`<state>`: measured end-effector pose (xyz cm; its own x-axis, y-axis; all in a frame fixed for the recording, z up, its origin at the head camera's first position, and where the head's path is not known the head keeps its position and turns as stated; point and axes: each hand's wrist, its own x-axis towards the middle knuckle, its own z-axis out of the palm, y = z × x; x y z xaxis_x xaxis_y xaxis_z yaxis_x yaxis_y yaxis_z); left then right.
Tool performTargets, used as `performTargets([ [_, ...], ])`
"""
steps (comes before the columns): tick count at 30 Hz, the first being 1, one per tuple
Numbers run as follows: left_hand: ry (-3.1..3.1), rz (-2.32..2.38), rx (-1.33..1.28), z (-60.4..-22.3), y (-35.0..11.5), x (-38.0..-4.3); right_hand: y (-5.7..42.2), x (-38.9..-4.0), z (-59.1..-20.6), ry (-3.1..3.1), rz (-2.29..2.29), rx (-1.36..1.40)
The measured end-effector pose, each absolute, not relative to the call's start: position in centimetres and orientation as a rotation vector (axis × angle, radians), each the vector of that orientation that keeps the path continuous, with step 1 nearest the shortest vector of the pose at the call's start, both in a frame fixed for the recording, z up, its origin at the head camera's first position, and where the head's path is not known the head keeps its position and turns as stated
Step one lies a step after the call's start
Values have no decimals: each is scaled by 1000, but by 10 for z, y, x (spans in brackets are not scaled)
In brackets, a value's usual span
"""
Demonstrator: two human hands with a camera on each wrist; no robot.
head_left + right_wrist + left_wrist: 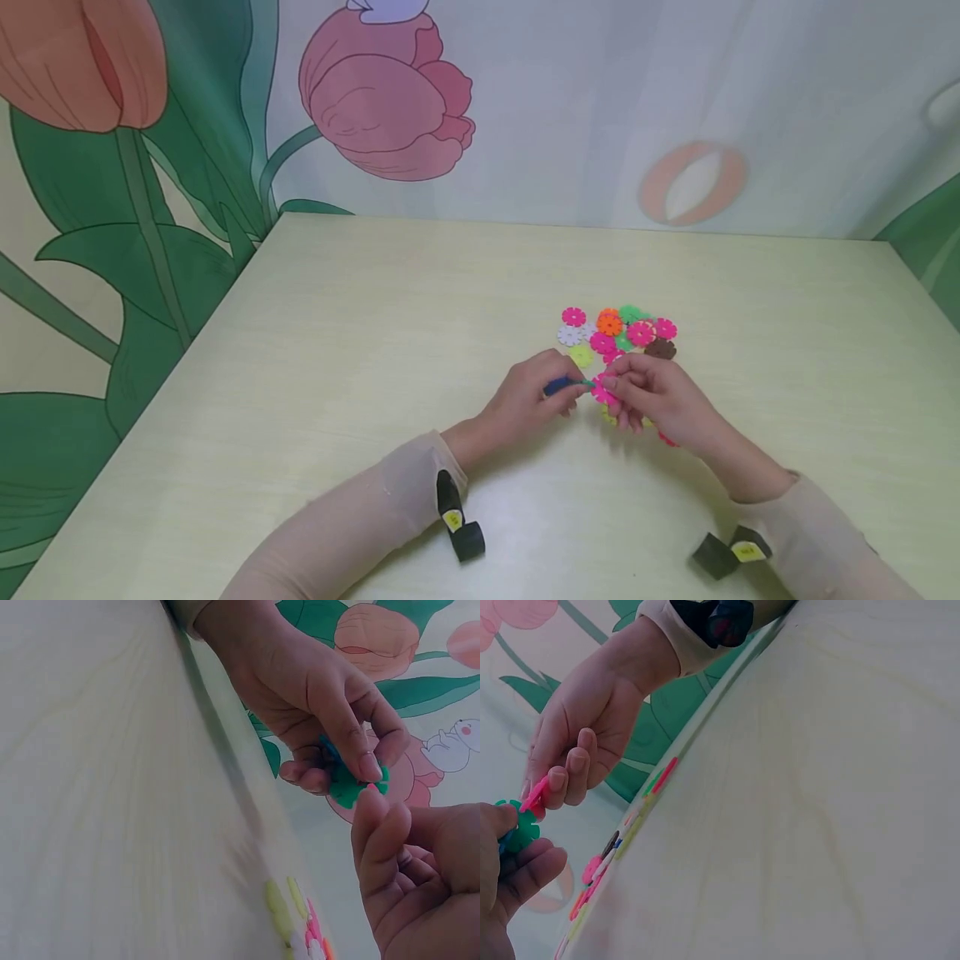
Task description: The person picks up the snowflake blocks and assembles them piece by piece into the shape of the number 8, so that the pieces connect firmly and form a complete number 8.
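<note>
My left hand (534, 387) pinches a green snowflake disc (523, 827) with a blue snowflake disc (558, 386) joined to it, partly hidden in the fingers. From the other side my right hand (663, 396) holds a pink snowflake disc (602, 390) by its edge, between thumb and fingertips. The pink disc's rim meets the green disc's edge between the two hands, above the table. In the right wrist view, the right hand's fingertips (369, 806) cover most of the pink disc.
Loose snowflake discs lie behind the hands on the pale table (375, 333), among them an orange disc (610, 323), a brown disc (661, 348) and a yellow disc (581, 356). More sit under the right hand. A flower-painted wall (540, 108) stands at the table's far edge.
</note>
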<state>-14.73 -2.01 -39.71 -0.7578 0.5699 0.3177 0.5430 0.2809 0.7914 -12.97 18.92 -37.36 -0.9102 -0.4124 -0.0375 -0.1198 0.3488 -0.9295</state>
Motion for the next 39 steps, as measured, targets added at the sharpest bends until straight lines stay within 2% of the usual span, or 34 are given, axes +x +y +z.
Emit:
performTargets([
  [7,2510,1509,1083,-396,-18,-144,187,-129,-376,2334,-1624,-494],
  [16,2595,1334,920,-395,-16,-144,187,-132,-379,2365,-1620,-462],
  [22,2692,1209,941,-394,-15,-144,188,-132,-382,2361,-1596,-446],
  [32,2684,1296,885,-393,-15,-145,198,-133,-367,2664,-1277,-337],
  [39,2676,1320,834,-396,-16,-146,208,-135,-360,2847,-943,-436],
])
